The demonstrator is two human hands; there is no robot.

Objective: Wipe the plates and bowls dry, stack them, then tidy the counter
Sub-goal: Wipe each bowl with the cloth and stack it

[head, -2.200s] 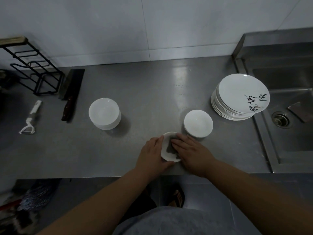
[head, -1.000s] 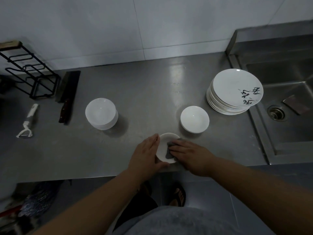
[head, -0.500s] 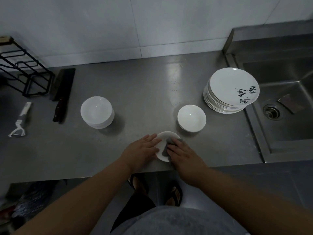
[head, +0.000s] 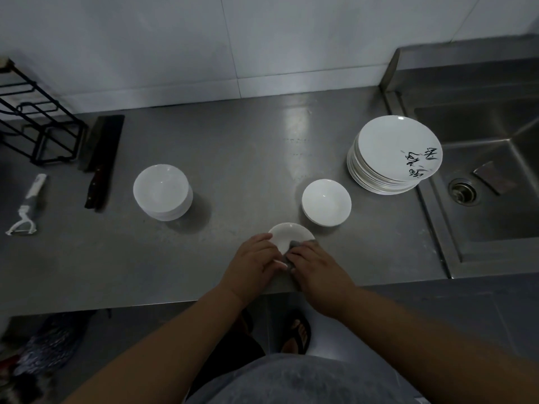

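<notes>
One plate stack [head: 390, 150], one knife [head: 100, 167], one peeler [head: 26, 205]

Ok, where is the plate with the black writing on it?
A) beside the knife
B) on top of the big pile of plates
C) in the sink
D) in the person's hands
B: the plate with black writing tops the stack of plates beside the sink; the left hand and right hand hold only a plain small dish and a grey cloth.
</notes>
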